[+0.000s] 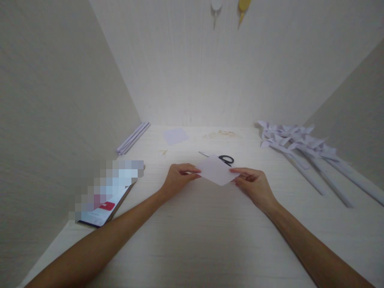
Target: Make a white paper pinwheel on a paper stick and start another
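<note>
Worktop carries paper pinwheels at right, then black scissors. Left hand and right hand pinch opposite corners of a white paper square just before the scissors, fingers closed on it.

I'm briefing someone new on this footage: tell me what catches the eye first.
At table centre, the left hand and right hand pinch a pale paper sheet by opposite edges, black-handled scissors just behind it. To the right lies a row of paper pinwheels on long rolled sticks.
</note>
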Action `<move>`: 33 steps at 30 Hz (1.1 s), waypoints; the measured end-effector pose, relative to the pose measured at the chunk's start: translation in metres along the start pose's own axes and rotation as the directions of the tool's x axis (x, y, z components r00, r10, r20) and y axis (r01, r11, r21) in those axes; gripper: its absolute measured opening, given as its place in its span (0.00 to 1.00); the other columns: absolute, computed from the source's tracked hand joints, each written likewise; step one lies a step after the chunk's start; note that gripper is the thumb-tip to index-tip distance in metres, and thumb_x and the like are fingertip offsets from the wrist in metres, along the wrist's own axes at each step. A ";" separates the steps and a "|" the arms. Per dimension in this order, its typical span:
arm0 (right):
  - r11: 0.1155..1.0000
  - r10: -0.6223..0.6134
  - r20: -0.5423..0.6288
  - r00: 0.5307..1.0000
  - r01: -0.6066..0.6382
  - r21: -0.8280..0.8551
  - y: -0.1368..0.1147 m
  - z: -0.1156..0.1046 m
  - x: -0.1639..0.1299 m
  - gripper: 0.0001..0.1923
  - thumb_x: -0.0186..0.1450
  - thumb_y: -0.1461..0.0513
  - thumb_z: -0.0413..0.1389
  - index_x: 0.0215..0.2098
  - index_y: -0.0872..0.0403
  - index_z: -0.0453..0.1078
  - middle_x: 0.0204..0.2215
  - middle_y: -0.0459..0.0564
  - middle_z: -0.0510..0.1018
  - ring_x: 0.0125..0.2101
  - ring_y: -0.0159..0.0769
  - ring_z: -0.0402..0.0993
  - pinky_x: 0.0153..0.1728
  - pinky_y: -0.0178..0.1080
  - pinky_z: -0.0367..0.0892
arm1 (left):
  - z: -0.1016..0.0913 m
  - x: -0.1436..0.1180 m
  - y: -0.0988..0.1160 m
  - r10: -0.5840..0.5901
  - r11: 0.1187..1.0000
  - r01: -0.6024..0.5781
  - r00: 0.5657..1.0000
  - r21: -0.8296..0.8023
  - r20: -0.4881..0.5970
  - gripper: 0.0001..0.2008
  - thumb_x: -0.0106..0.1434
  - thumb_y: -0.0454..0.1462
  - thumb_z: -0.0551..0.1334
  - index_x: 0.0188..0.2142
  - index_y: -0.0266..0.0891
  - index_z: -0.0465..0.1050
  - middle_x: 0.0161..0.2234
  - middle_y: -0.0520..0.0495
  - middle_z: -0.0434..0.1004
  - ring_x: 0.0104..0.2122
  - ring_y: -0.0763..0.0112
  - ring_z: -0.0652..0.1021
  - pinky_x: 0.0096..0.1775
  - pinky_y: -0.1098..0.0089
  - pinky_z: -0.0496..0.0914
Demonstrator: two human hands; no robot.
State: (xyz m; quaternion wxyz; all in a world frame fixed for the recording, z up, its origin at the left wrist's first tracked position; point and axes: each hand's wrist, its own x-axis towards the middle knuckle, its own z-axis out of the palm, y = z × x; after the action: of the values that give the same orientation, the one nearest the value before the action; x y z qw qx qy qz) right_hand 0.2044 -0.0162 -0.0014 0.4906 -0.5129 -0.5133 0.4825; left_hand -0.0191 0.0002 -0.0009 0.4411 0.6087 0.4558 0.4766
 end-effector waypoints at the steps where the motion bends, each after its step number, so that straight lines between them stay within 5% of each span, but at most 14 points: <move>1: 1.000 -0.002 -0.001 1.000 0.002 0.027 0.001 -0.001 0.001 0.13 0.44 0.64 0.61 0.30 0.56 0.74 0.17 0.46 0.75 0.16 0.26 0.65 0.15 0.29 0.56 | 0.000 0.000 0.001 0.000 1.000 0.000 1.000 0.001 -0.007 0.05 0.42 0.35 0.65 0.23 0.40 0.76 0.26 0.48 0.76 0.27 0.72 0.74 0.27 0.75 0.68; 11: 0.988 0.016 0.015 1.000 -0.018 0.154 0.004 0.000 0.005 0.11 0.44 0.62 0.63 0.27 0.55 0.75 0.20 0.49 0.77 0.23 0.32 0.72 0.23 0.32 0.63 | 0.001 0.002 0.003 -0.062 0.997 0.061 0.997 -0.045 -0.035 0.05 0.45 0.38 0.64 0.18 0.38 0.75 0.20 0.49 0.74 0.22 0.76 0.70 0.24 0.75 0.65; 19: 0.987 0.042 -0.117 0.992 -0.023 0.160 0.004 0.007 0.005 0.09 0.42 0.61 0.64 0.22 0.55 0.75 0.18 0.46 0.76 0.17 0.27 0.67 0.19 0.31 0.62 | 0.006 -0.001 0.002 -0.146 0.984 0.136 0.986 -0.112 -0.084 0.06 0.45 0.39 0.64 0.20 0.37 0.75 0.23 0.47 0.76 0.25 0.73 0.73 0.25 0.74 0.66; 33: 0.997 0.015 -0.224 0.974 -0.031 -0.068 0.002 0.015 0.000 0.13 0.46 0.56 0.61 0.18 0.58 0.70 0.14 0.46 0.72 0.15 0.26 0.64 0.15 0.30 0.57 | 0.013 -0.004 0.001 -0.214 0.969 0.189 0.963 -0.157 -0.166 0.09 0.45 0.40 0.65 0.21 0.34 0.73 0.22 0.47 0.76 0.23 0.74 0.74 0.29 0.72 0.68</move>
State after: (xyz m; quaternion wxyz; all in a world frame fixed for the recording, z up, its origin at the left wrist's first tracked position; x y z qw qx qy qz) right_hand 0.1898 -0.0156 -0.0039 0.5212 -0.5868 -0.4657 0.4090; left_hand -0.0066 -0.0052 -0.0025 0.4855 0.4808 0.5195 0.5131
